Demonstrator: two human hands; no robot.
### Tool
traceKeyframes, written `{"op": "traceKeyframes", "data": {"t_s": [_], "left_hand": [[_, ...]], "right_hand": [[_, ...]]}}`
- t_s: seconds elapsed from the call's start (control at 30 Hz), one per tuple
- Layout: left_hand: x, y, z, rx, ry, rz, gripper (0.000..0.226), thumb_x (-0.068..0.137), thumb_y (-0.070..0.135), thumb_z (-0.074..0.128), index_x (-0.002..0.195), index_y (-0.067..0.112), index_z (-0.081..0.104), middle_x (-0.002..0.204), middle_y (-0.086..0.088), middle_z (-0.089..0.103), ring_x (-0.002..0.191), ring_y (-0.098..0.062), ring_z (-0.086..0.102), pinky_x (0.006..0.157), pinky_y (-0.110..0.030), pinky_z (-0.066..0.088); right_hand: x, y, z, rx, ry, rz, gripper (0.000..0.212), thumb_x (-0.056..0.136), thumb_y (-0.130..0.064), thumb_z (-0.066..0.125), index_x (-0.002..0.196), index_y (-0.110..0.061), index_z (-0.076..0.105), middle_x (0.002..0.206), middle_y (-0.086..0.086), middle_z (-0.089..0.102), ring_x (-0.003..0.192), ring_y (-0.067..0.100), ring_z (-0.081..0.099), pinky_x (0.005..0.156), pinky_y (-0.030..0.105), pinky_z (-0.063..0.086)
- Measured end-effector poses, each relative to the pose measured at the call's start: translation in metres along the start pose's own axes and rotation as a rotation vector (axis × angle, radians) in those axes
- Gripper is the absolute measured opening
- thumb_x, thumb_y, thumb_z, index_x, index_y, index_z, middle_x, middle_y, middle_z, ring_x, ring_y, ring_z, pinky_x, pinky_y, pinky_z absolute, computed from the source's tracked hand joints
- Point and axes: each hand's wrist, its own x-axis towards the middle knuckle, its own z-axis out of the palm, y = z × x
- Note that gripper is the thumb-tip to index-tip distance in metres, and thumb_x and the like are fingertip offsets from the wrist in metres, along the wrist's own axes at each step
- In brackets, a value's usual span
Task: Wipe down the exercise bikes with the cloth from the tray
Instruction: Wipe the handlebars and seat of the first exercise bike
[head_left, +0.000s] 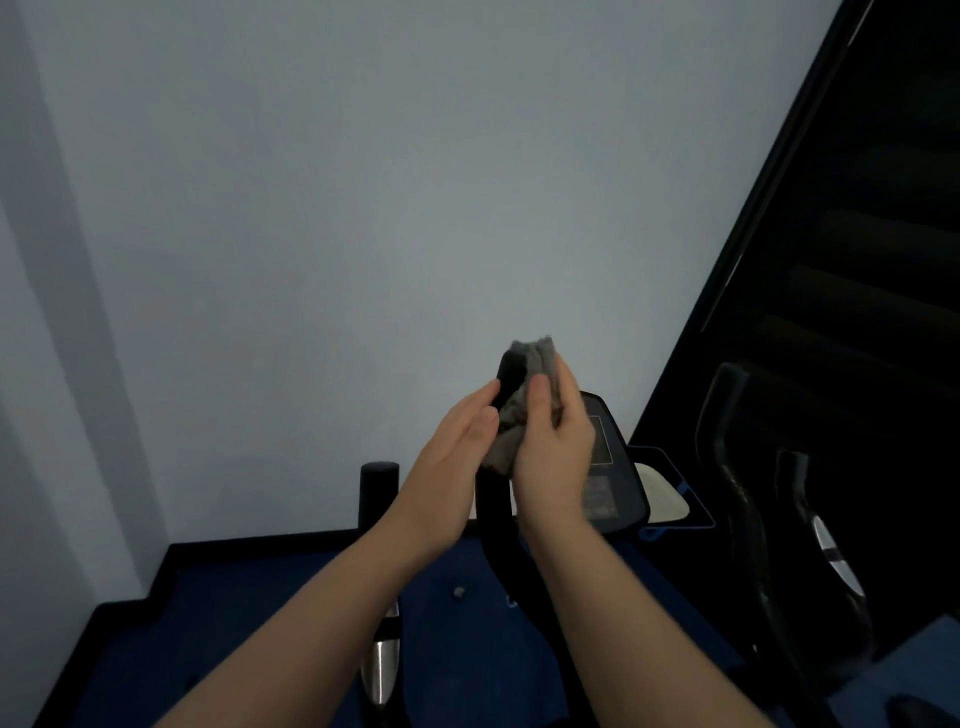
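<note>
A grey cloth (524, 400) is wrapped round the top of the exercise bike's black upright handle (511, 371). My right hand (556, 452) grips the cloth against the handle, thumb in front and fingers behind. My left hand (457, 452) lies against the handle's left side with straight fingers, touching the handle and the cloth's edge. The bike's console (608, 467) sits just right of my right hand. A second black handle end (379, 483) stands lower left. Behind the console lies a blue-edged tray (675, 493) with a pale cloth (665, 496) in it.
A white wall fills the view ahead. A dark window frame (779, 182) slants along the right. Another black exercise machine (769, 519) with curved bars stands at right. Blue floor (260, 623) and a black skirting edge lie below.
</note>
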Motion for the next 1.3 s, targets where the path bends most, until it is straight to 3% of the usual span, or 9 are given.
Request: {"op": "traceKeyframes", "data": {"t_s": [0.17, 0.23, 0.37, 0.43, 0.7, 0.87, 1.1, 1.2, 1.3], "left_hand": [[-0.006, -0.008, -0.008, 0.205, -0.009, 0.018, 0.044, 0.101, 0.032, 0.037, 0.144, 0.028, 0.038, 0.145, 0.017, 0.042, 0.126, 0.013, 0.039, 0.096, 0.006, 0.026], [-0.007, -0.004, -0.015, 0.358, -0.012, 0.079, 0.043, 0.101, 0.033, 0.039, 0.144, 0.029, 0.039, 0.141, 0.020, 0.045, 0.124, 0.012, 0.041, 0.099, 0.000, 0.028], [-0.014, -0.003, -0.031, 0.833, 0.101, 0.367, 0.032, 0.097, 0.022, 0.046, 0.126, 0.020, 0.059, 0.122, 0.008, 0.062, 0.112, -0.008, 0.055, 0.094, -0.019, 0.038], [-0.018, -0.011, -0.042, 0.968, 0.200, 0.376, 0.025, 0.094, 0.017, 0.049, 0.112, 0.015, 0.067, 0.107, 0.003, 0.068, 0.098, -0.016, 0.060, 0.086, -0.024, 0.040], [-0.026, -0.037, -0.060, 0.917, 0.165, 0.338, 0.015, 0.095, 0.010, 0.052, 0.099, 0.011, 0.066, 0.088, 0.000, 0.057, 0.080, -0.015, 0.053, 0.066, -0.028, 0.045], [-0.024, -0.036, -0.067, 0.958, 0.090, 0.388, 0.014, 0.093, 0.010, 0.056, 0.098, 0.011, 0.068, 0.086, -0.002, 0.059, 0.076, -0.020, 0.055, 0.059, -0.036, 0.048], [-0.020, -0.038, -0.074, 1.072, 0.035, 0.670, 0.008, 0.085, 0.008, 0.067, 0.088, 0.012, 0.073, 0.087, -0.004, 0.067, 0.082, -0.025, 0.060, 0.079, -0.031, 0.042], [-0.018, -0.038, -0.075, 1.151, -0.121, 0.852, 0.013, 0.089, 0.014, 0.059, 0.085, 0.014, 0.072, 0.085, -0.001, 0.068, 0.081, -0.023, 0.061, 0.094, -0.033, 0.041], [-0.019, -0.038, -0.078, 1.195, -0.203, 0.871, 0.022, 0.090, 0.023, 0.052, 0.082, 0.020, 0.072, 0.072, 0.005, 0.067, 0.073, -0.020, 0.059, 0.082, -0.031, 0.041]], "right_hand": [[-0.013, 0.016, -0.043, -0.149, -0.141, 0.057, 0.028, 0.094, -0.012, 0.056, 0.120, -0.016, 0.066, 0.100, -0.016, 0.071, 0.099, 0.004, 0.066, 0.085, 0.015, 0.051], [0.002, -0.004, -0.046, -0.281, -0.118, -0.252, 0.028, 0.093, -0.020, 0.058, 0.120, -0.026, 0.065, 0.100, -0.025, 0.069, 0.101, -0.003, 0.063, 0.082, 0.006, 0.045], [0.036, -0.013, -0.027, -0.982, -0.316, -1.073, 0.024, 0.089, -0.017, 0.065, 0.111, -0.023, 0.068, 0.112, -0.008, 0.069, 0.124, 0.018, 0.053, 0.114, 0.041, 0.026], [0.040, -0.004, -0.021, -1.188, -0.421, -1.207, 0.015, 0.085, -0.008, 0.068, 0.096, -0.019, 0.070, 0.098, -0.002, 0.071, 0.126, 0.023, 0.051, 0.117, 0.046, 0.016], [0.021, -0.009, -0.043, -1.214, -1.009, -1.116, 0.018, 0.091, -0.015, 0.051, 0.095, -0.015, 0.069, 0.095, 0.000, 0.071, 0.100, 0.019, 0.065, 0.110, 0.040, 0.032], [0.032, -0.024, -0.014, -1.415, -0.751, -1.098, 0.011, 0.089, -0.012, 0.061, 0.091, -0.015, 0.072, 0.089, 0.002, 0.072, 0.112, 0.023, 0.061, 0.115, 0.045, 0.022], [-0.033, -0.009, -0.066, -1.146, -1.011, -0.534, 0.023, 0.095, -0.032, 0.050, 0.108, -0.023, 0.066, 0.111, -0.008, 0.067, 0.112, 0.007, 0.056, 0.098, 0.035, 0.044], [-0.027, -0.011, -0.053, -1.018, -0.791, -0.629, 0.020, 0.094, -0.021, 0.055, 0.109, -0.015, 0.068, 0.109, -0.002, 0.068, 0.108, 0.015, 0.059, 0.093, 0.036, 0.047], [-0.048, 0.016, -0.041, -0.903, -0.633, -0.478, 0.025, 0.092, -0.007, 0.059, 0.115, -0.008, 0.067, 0.125, 0.004, 0.063, 0.127, 0.017, 0.049, 0.108, 0.036, 0.037]]}}
